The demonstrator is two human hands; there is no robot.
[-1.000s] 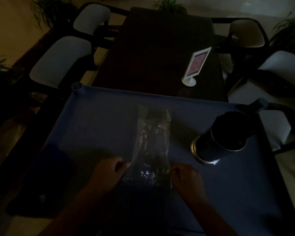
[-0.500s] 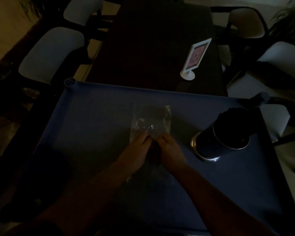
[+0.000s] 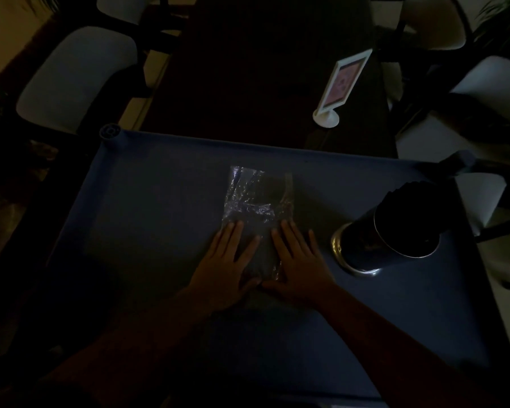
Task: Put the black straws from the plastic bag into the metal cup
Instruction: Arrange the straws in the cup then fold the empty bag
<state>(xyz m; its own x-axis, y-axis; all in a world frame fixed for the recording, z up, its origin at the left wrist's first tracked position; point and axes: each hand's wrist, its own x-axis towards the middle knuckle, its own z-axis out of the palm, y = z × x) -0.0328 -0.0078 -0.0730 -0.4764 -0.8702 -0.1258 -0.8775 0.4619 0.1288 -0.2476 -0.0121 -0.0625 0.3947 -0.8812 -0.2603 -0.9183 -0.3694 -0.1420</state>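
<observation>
A clear crinkled plastic bag (image 3: 255, 201) lies flat in the middle of the blue table (image 3: 147, 207). My left hand (image 3: 228, 265) and my right hand (image 3: 299, 262) rest palm down on its near half, fingers spread, thumbs almost touching. The scene is too dark to tell whether straws remain in the bag. The metal cup (image 3: 386, 240) stands to the right of my right hand, tilted in this view, with dark straws (image 3: 409, 198) sticking out of its mouth.
Beyond the blue table a dark table carries a small white sign holder (image 3: 340, 86). White-seated chairs (image 3: 77, 75) stand at the left and right, and plants show at the far corners. The room is very dim.
Both hands slid forward from the bag's near end onto its middle, then flattened out palm down. The bag looks shorter and pressed flat. The cup stayed where it was.
</observation>
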